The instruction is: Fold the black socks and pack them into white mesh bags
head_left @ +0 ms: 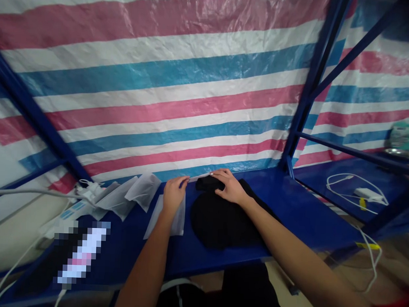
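Observation:
On the blue board lies a black cloth item (218, 221), its small rolled end toward the back. A thin white strip (199, 176) runs between my two hands at the board's rear edge. My left hand (176, 190) pinches the strip's left end, above a flat translucent white pouch (178, 219). My right hand (228, 185) rests over the black cloth, fingertips closed at the strip's right end and the thumb on the cloth. More translucent pouches (144, 191) stand in an overlapping row to the left.
A power strip (71, 211) with plugs and cables is at the left, beside a blurred lit screen (83, 254). Blue metal posts (309, 94) frame the striped sheet (179, 94) behind. A white charger and cable (370, 195) lie at the right.

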`<action>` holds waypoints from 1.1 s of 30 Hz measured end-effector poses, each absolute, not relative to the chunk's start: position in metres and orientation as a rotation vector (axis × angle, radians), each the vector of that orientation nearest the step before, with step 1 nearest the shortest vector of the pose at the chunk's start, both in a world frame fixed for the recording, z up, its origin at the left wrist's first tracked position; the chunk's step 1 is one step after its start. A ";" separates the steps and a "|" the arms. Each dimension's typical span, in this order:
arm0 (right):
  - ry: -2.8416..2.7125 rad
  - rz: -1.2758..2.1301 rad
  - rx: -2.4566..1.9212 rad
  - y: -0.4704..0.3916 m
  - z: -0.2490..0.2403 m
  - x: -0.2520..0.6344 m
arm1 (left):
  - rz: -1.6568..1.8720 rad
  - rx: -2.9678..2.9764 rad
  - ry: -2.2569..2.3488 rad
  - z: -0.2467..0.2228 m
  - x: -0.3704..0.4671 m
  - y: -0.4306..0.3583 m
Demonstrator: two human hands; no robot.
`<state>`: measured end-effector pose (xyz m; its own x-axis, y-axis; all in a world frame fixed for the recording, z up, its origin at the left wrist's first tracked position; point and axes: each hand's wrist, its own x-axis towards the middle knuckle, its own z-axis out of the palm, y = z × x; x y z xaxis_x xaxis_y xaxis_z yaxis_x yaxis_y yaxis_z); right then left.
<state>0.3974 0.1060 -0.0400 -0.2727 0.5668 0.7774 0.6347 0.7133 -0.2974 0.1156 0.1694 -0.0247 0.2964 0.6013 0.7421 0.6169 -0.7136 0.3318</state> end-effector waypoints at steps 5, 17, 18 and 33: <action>-2.085 -0.094 -0.947 0.102 -0.041 0.393 | -1.562 -2.661 -1.125 -0.011 0.130 0.152; -2.315 -0.107 -0.891 0.094 -0.037 0.378 | -1.266 -2.938 -1.004 -0.013 0.136 0.149; -2.325 -0.108 -0.884 0.093 -0.036 0.378 | -1.248 -2.947 -0.992 -0.013 0.134 0.151; -2.148 -0.187 -1.142 0.115 -0.042 0.392 | -1.406 -2.760 -0.965 0.006 0.126 0.140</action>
